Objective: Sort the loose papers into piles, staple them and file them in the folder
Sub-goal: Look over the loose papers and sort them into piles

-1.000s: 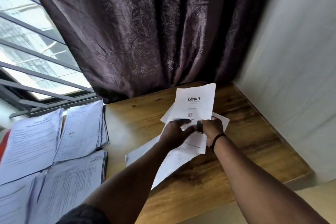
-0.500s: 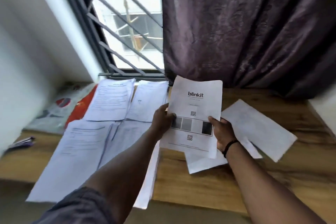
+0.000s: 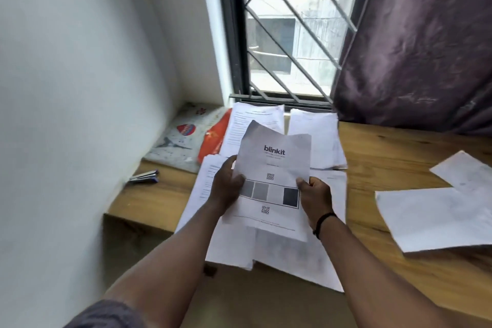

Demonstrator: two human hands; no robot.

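A printed "blinkit" sheet (image 3: 274, 168) with QR codes and grey squares is held up over the paper piles. My left hand (image 3: 227, 186) grips its left edge, thumb on the front. My right hand (image 3: 315, 194) pinches its right edge. Beneath it lie several piles of printed papers (image 3: 316, 136) on the wooden table (image 3: 399, 157). Loose white sheets (image 3: 431, 218) lie face down at the right. A blue stapler (image 3: 145, 176) lies at the table's left end by the wall. An orange folder (image 3: 214, 138) lies under the far-left pile.
A grey patterned plastic sleeve (image 3: 181, 138) lies in the back left corner. The white wall (image 3: 80, 88) closes the left side. A barred window (image 3: 287, 35) and a dark purple curtain (image 3: 415, 48) stand behind the table. The table's front edge runs near my arms.
Both hands have carried the blinkit sheet leftward from the loose sheets to above the sorted piles. My view has swung left, bringing the wall, stapler and folder into sight.
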